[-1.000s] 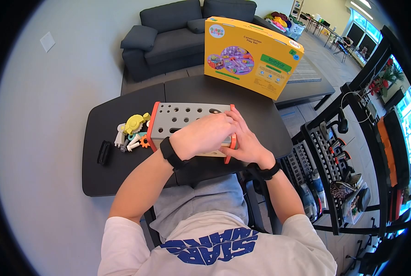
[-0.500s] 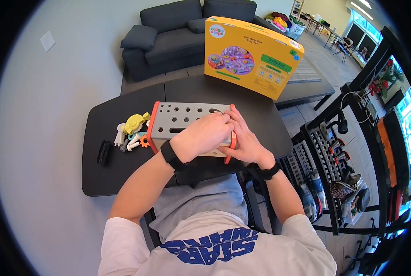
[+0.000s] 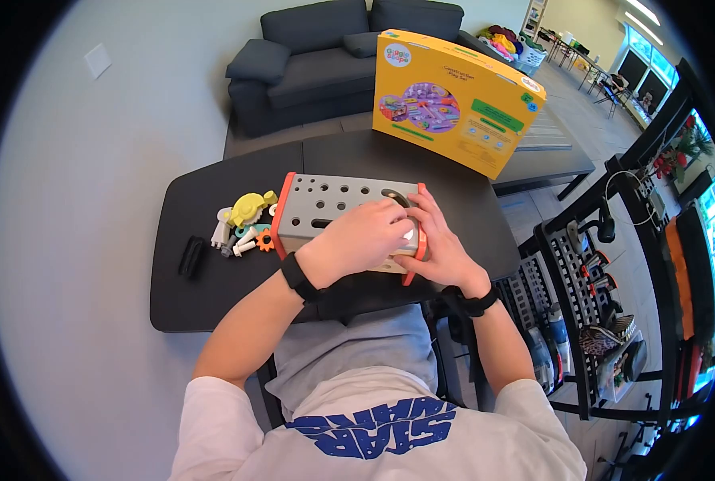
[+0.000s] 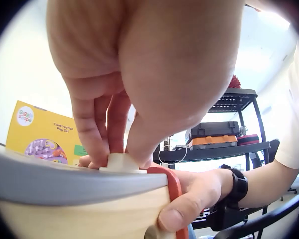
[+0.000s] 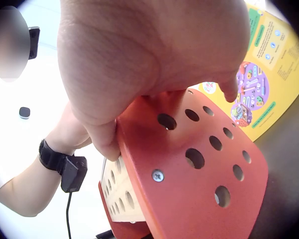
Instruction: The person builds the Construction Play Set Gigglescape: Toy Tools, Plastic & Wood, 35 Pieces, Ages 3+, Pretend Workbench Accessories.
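A toy workbench [image 3: 343, 195], with a grey top full of holes, red end panels and a pale wood side, lies across the black table [image 3: 213, 301]. At the top's right end, my left hand [image 3: 365, 238] pinches a white hex-headed toy bolt [image 4: 122, 163] between thumb and fingers. The bolt's flange sits right at the grey surface, its lower part hidden. My right hand [image 3: 447, 255] grips the right red end panel [image 5: 209, 174], thumb on the near wood side and fingers over the top edge.
Left of the workbench lie a yellow toy saw piece [image 3: 247, 208], an orange gear [image 3: 265, 239], white bolts [image 3: 247, 243] and a black object [image 3: 191, 256]. A yellow play set box [image 3: 453, 104] stands behind. A black shelf rack [image 3: 569, 264] is at the right.
The head view has shifted, so the scene sits further right. Both hands stay at the workbench's right end; the left fingers have changed position slightly over the bolt.
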### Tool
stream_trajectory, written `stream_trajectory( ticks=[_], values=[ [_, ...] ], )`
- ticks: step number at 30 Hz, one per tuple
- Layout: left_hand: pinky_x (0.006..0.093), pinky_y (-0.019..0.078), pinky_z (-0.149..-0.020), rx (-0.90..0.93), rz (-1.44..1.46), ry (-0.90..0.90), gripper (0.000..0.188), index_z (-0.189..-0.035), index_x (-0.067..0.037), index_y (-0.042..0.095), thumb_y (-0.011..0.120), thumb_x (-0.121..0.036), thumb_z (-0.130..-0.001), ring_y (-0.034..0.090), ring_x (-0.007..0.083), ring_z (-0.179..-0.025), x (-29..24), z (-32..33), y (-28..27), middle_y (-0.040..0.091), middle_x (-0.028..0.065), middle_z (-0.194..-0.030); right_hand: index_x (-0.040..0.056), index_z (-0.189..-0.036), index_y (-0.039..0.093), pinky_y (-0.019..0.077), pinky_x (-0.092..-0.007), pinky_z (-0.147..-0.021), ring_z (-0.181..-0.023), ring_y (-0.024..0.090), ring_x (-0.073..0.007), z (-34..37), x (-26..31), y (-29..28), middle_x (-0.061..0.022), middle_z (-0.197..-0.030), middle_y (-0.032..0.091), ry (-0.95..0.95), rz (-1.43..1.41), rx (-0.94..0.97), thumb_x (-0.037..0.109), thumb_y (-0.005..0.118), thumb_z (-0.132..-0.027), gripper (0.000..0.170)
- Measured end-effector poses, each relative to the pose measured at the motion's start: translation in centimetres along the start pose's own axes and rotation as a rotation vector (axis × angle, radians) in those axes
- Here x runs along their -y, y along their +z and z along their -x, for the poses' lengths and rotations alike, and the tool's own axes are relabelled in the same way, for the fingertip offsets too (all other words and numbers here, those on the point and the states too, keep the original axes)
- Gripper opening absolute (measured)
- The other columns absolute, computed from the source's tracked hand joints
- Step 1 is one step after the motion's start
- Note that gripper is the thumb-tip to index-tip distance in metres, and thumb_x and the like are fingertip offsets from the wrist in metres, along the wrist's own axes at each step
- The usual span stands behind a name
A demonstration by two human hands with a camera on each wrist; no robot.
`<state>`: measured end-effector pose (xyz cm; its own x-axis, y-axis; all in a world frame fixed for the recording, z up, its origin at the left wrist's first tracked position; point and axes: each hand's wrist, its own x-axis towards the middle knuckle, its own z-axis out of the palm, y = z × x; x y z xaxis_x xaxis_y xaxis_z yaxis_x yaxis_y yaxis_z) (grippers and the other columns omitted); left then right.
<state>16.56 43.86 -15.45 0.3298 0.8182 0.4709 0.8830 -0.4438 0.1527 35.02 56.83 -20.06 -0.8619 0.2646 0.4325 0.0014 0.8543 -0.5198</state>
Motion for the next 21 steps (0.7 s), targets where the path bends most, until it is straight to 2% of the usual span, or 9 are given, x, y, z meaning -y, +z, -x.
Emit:
stream_trajectory(
  ticks=[4, 8, 9, 11, 12, 14, 15, 17, 21],
  values=[
    [0.0400, 0.0533, -0.089, -0.095, 0.042, -0.067, 0.012, -0.096, -0.004, 0.066, 0.072, -0.011, -0.088, 0.063, 0.0292, -0.101, 0.8, 2.4, -2.2, 0.065, 0.0086, -0.104, 0.0085, -0.140, 0.047, 0.0359, -0.0499, -0.118, -0.153, 0.024, -0.0437, 0.1, 0.0, 0.0, -0.0175, -0.156, 0.036, 0.024, -0.020, 0.010, 0.031, 0.085, -0.077, 0.076],
    [0.0394, 0.0532, -0.090, -0.312, -0.058, -0.285, 0.008, -0.093, -0.001, 0.069, 0.070, -0.008, -0.088, 0.065, 0.0316, -0.098, 3.1, 6.6, -4.8, 0.068, 0.0107, -0.101, 0.0085, -0.139, 0.048, 0.0370, -0.0495, -0.118, -0.153, 0.025, -0.0438, 0.1, 0.2, 0.0, -0.0183, -0.156, 0.036, 0.013, -0.010, 0.003, 0.031, 0.084, -0.078, 0.075],
    [0.0394, 0.0532, -0.090, -0.309, -0.065, -0.293, 0.008, -0.093, -0.001, 0.069, 0.070, -0.008, -0.088, 0.065, 0.0316, -0.098, 3.8, 8.0, -5.5, 0.068, 0.0107, -0.101, 0.0085, -0.139, 0.047, 0.0370, -0.0495, -0.118, -0.153, 0.025, -0.0437, 0.1, 0.3, -0.1, -0.0185, -0.156, 0.036, 0.024, -0.001, 0.008, 0.031, 0.084, -0.078, 0.074],
    [0.0412, 0.0533, -0.088, -0.365, -0.155, -0.546, 0.011, -0.097, 0.000, 0.069, 0.070, -0.007, -0.088, 0.066, 0.0335, -0.097, 5.0, 11.2, -7.0, 0.068, 0.0130, -0.099, 0.0084, -0.139, 0.047, 0.0367, -0.0493, -0.118, -0.154, 0.024, -0.0433, 0.2, 0.3, 0.0, -0.0185, -0.156, 0.036, 0.033, 0.008, 0.012, 0.031, 0.084, -0.079, 0.074],
    [0.0412, 0.0533, -0.088, -0.362, -0.163, -0.552, 0.011, -0.097, 0.000, 0.069, 0.070, -0.007, -0.088, 0.066, 0.0335, -0.097, 5.7, 13.1, -7.5, 0.068, 0.0130, -0.099, 0.0084, -0.139, 0.047, 0.0367, -0.0493, -0.118, -0.154, 0.024, -0.0433, 0.2, 0.3, 0.0, -0.0185, -0.156, 0.036, 0.027, 0.000, 0.013, 0.031, 0.084, -0.079, 0.074],
    [0.0427, 0.0533, -0.088, -0.165, -0.260, -0.822, 0.014, -0.099, 0.000, 0.070, 0.070, -0.007, -0.087, 0.066, 0.0351, -0.098, 7.0, 16.6, -8.1, 0.068, 0.0145, -0.099, 0.0085, -0.140, 0.046, 0.0367, -0.0492, -0.118, -0.154, 0.023, -0.0429, 0.2, 0.4, 0.0, -0.0180, -0.156, 0.036, 0.036, 0.001, 0.014, 0.031, 0.084, -0.079, 0.075],
    [0.0427, 0.0533, -0.088, -0.166, -0.266, -0.828, 0.014, -0.099, 0.000, 0.070, 0.070, -0.007, -0.087, 0.066, 0.0351, -0.098, 7.3, 18.1, -8.3, 0.068, 0.0145, -0.099, 0.0086, -0.140, 0.046, 0.0371, -0.0492, -0.118, -0.154, 0.022, -0.0423, 0.3, 0.5, -0.1, -0.0174, -0.157, 0.035, 0.040, 0.002, 0.018, 0.030, 0.084, -0.079, 0.074],
    [0.0431, 0.0536, -0.089, 0.045, -0.329, -0.972, 0.016, -0.101, -0.003, 0.073, 0.071, -0.006, -0.086, 0.066, 0.0338, -0.103, 7.3, 20.3, -8.7, 0.068, 0.0148, -0.100, 0.0085, -0.139, 0.046, 0.0369, -0.0491, -0.118, -0.155, 0.022, -0.0420, 0.3, 0.4, 0.0, -0.0173, -0.157, 0.035, 0.042, -0.010, 0.022, 0.030, 0.084, -0.079, 0.074],
    [0.0443, 0.0536, -0.087, 0.159, -0.291, -1.041, 0.023, -0.104, -0.003, 0.072, 0.074, -0.003, -0.082, 0.067, 0.0356, -0.099, 7.3, 23.5, -8.3, 0.068, 0.0148, -0.100, 0.0079, -0.139, 0.046, 0.0357, -0.0493, -0.119, -0.155, 0.020, -0.0420, 0.1, 0.7, 0.0, -0.0173, -0.157, 0.034, 0.061, -0.029, 0.027, 0.028, 0.083, -0.078, 0.074]
  ],
)
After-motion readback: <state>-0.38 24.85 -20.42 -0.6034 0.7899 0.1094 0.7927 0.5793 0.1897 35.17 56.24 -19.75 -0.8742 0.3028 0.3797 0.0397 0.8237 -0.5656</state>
